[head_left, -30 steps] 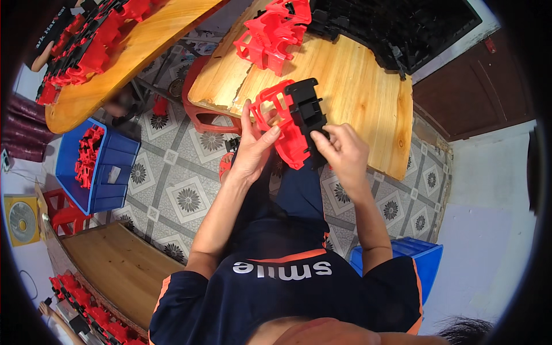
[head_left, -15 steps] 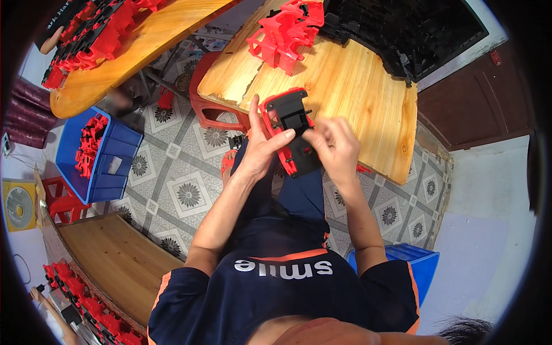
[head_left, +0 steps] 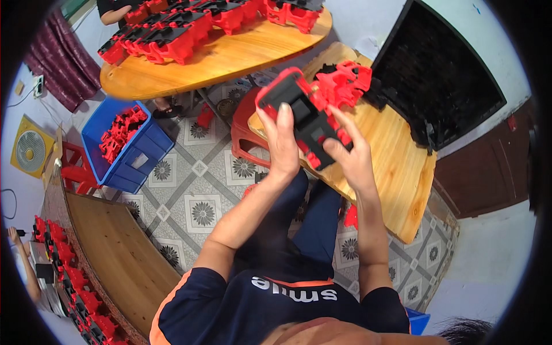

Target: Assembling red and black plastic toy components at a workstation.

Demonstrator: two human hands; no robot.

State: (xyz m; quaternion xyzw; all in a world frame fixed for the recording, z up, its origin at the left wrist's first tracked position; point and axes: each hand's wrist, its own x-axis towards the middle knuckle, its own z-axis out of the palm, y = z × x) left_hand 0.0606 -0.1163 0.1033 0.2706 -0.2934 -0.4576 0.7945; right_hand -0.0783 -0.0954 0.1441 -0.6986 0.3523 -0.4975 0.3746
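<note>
A red plastic housing with a black plastic insert (head_left: 305, 118) is held tilted in front of me, above the near left edge of the wooden table. My left hand (head_left: 280, 144) grips its left side, thumb laid over the black face. At its lower right side, my right hand (head_left: 355, 158) holds on with the thumb on the front and the fingers along the far edge. The fingertips behind the piece are hidden. Just beyond it, on the table, stands a cluster of red plastic housings (head_left: 345, 83).
Rows of red-and-black assemblies (head_left: 178, 34) cover an oval table (head_left: 230, 60), with another person's arm (head_left: 115, 15) behind. Left stands a blue bin (head_left: 138, 164) of red parts. A red stool (head_left: 244, 126) adjoins my table (head_left: 402, 190); a large black mass (head_left: 448, 75) lies at its back right.
The red-and-black piece has been raised away from me and tilted. My right hand has moved from its front face to its lower right edge. The view has shifted left.
</note>
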